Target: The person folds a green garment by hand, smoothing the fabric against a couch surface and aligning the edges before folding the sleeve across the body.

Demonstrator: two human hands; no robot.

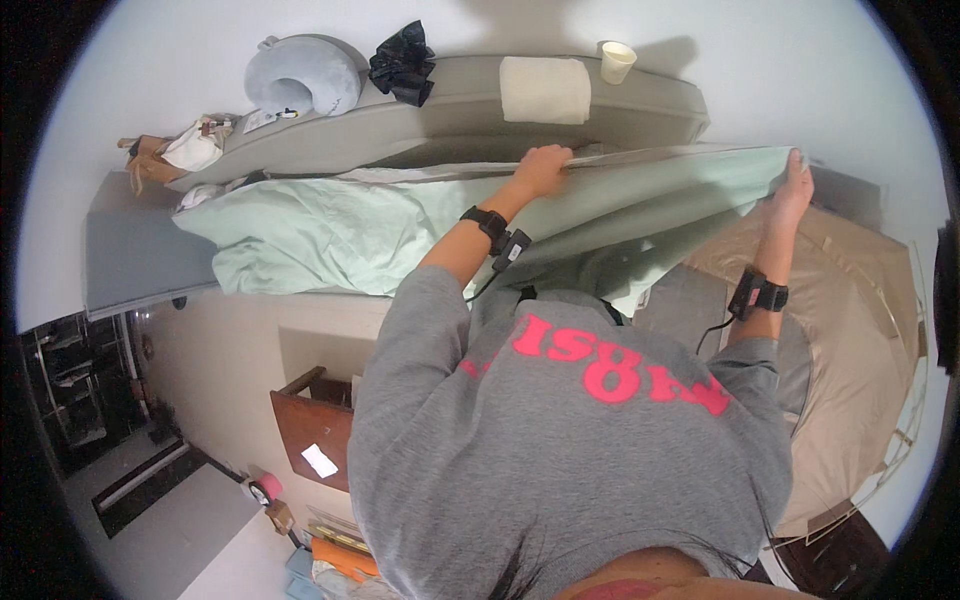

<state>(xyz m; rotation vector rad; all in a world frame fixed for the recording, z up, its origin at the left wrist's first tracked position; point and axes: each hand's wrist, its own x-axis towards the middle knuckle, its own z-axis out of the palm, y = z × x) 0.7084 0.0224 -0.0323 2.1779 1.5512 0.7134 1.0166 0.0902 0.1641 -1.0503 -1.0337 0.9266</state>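
Observation:
A large pale green cloth (pixel 322 232), perhaps a bed sheet or quilt cover, is stretched across in front of me. My left hand (pixel 546 171) grips its upper edge near the middle, with the fingers curled over the border. At the far right corner, my right hand (pixel 791 191) pinches the cloth between thumb and fingers and holds it up. Between the two hands the edge runs nearly straight. Folds slant down toward my grey shirt (pixel 570 465). On the left, the cloth lies crumpled. A whitish layer shows along its top edge.
Along the wall, a grey padded backrest (pixel 450 109) bears a neck pillow (pixel 300 75), a black plastic bag (pixel 403 64), a folded white towel (pixel 545 90) and a paper cup (pixel 617 62). A beige fabric structure (pixel 855 360) stands right; a brown wooden stool (pixel 311 427) stands lower left.

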